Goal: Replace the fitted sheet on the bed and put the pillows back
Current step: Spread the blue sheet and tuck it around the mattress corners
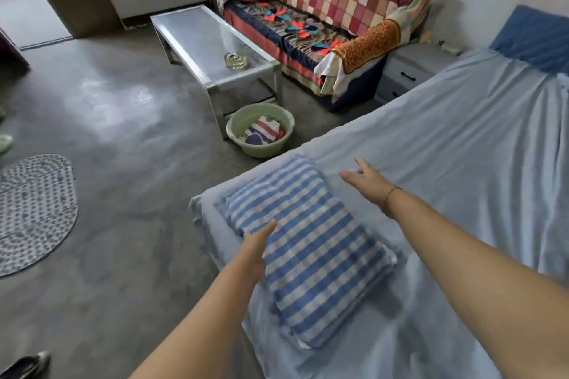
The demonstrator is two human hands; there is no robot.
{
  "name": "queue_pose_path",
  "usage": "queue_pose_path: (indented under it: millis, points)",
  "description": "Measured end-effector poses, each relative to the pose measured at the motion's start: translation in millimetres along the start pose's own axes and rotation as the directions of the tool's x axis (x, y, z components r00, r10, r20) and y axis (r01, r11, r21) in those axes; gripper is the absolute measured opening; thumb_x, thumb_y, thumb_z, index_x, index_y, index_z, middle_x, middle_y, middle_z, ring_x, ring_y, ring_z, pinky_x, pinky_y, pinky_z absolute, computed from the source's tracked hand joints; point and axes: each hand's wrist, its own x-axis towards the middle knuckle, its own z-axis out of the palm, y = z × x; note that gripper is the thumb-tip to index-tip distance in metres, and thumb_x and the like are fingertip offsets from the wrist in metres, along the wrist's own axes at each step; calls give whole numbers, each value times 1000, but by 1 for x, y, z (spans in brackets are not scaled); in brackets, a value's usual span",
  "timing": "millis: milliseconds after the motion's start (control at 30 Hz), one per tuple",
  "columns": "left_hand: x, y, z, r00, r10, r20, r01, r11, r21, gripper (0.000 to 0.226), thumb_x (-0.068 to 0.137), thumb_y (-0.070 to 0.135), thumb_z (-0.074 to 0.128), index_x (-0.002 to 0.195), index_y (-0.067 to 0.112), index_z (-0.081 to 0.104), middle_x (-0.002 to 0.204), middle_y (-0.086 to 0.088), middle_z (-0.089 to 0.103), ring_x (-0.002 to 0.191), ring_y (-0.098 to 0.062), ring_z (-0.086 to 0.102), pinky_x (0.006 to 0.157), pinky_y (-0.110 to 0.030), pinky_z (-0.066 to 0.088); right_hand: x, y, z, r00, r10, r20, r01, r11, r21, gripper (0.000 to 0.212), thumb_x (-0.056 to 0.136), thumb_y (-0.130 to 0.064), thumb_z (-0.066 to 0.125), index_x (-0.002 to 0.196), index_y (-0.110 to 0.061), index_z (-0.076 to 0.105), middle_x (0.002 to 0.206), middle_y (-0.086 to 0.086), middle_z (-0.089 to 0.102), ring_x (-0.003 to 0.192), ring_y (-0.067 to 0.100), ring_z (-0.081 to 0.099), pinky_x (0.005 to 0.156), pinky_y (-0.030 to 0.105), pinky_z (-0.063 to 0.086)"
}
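**Both hands at the striped pillow, sheet on**

- Left hand [258,243]: fingers straight and together, lying against the left edge of the striped pillow [311,249]. It looks like touch, not a hold.
- Right hand [366,178]: fingers spread, holding nothing, over the sheet [446,148] just past the pillow's far right corner. Cannot tell if it touches the cloth.
- The striped pillow lies flat and slantwise on the nearest corner of the bed [215,243], between the two arms.
- The pale blue sheet covers all of the mattress in view. Long creases run down the right side, and the near-left corner hangs a little loose.
- A blue pillow [535,37] lies at the far end, by the wall.
- On the floor off the bed's edge, a green basin [243,144] holds a bundle of striped cloth. What it is cannot be told.

Judgement: the sheet step looks mostly done. What remains is smoothing the creases, checking the loose corner, and moving the striped pillow, since it likely belongs beside the blue one.
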Motion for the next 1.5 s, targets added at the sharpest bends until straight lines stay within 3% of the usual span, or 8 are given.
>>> queue_pose_path:
  millis: [100, 267, 567, 900, 1000, 1100, 1233, 1500]
  points:
    - [16, -11, -5, 999, -44, 9, 44, 999, -7, 121, 49, 59, 89, 149, 23, 31, 145, -7, 47, 125, -32, 53, 84, -46, 56, -2, 19, 6, 999, 24, 28, -24, 1000, 9, 78, 92, -52, 52, 154, -23, 13, 158, 8, 21, 142, 26, 28, 114, 41, 27]
    - [-25, -16, 21, 996, -70, 55, 65, 994, 94, 73, 87, 43, 67, 146, 16, 34, 148, 3, 34, 141, -29, 32, 104, -42, 37, -20, 49, 3, 993, 94, 73, -99, 992, 73, 79, 92, -50, 54, 154, -22, 14, 157, 10, 23, 140, 26, 32, 110, 38, 30]
    - [-76, -80, 82, 988, -46, 144, 9, 968, 249, 81, 90, 47, 61, 153, 14, 22, 161, -5, 17, 147, -26, 17, 117, -47, 16, -106, 107, -49, 996, 88, 27, -90, 993, 72, 76, 92, -45, 57, 153, -21, 17, 156, 10, 25, 139, 24, 33, 106, 33, 31]
    - [-202, -291, 163, 978, -95, 184, 16, 921, 389, 73, 92, 41, 61, 149, 8, 31, 156, -8, 29, 142, -28, 29, 111, -41, 26, -311, 303, -147, 968, 251, 1, -251, 967, -50, 84, 87, -45, 64, 153, -22, 18, 155, 10, 28, 141, 23, 31, 111, 36, 33]
    - [-244, -379, 174, 992, -116, 44, 88, 908, 409, 72, 93, 40, 61, 148, 3, 32, 154, -12, 32, 139, -31, 33, 107, -40, 31, -378, 377, -168, 941, 336, -37, -338, 934, -117, 89, 83, -41, 70, 152, -17, 20, 154, 13, 29, 140, 24, 32, 113, 36, 31]
    - [-285, -465, 177, 970, -140, -199, 203, 916, 346, 89, 85, 46, 68, 152, 6, 24, 157, -16, 23, 140, -35, 29, 108, -44, 31, -441, 441, -181, 911, 410, -31, -408, 892, -196, 105, 74, -53, 74, 153, -13, 18, 157, 11, 25, 142, 24, 29, 114, 35, 27]
    - [-328, -554, 179, 938, -227, -262, 300, 909, 287, 114, 74, 51, 77, 154, 11, 6, 160, -16, 10, 145, -36, 18, 115, -50, 26, -495, 526, -192, 880, 472, -57, -471, 851, -232, 159, 22, -92, 63, 154, -17, 14, 159, 8, 20, 144, 25, 24, 117, 40, 24]
    - [-341, -709, 165, 892, -436, -119, 446, 891, 85, 159, 1, 65, 89, 143, 14, 39, 134, -11, 56, 117, -33, 57, 101, -51, 46, -549, 601, -199, 847, 531, -9, -522, 830, -197, 108, 59, -69, 76, 145, -18, 34, 135, 2, 54, 116, 18, 53, 101, 27, 39]
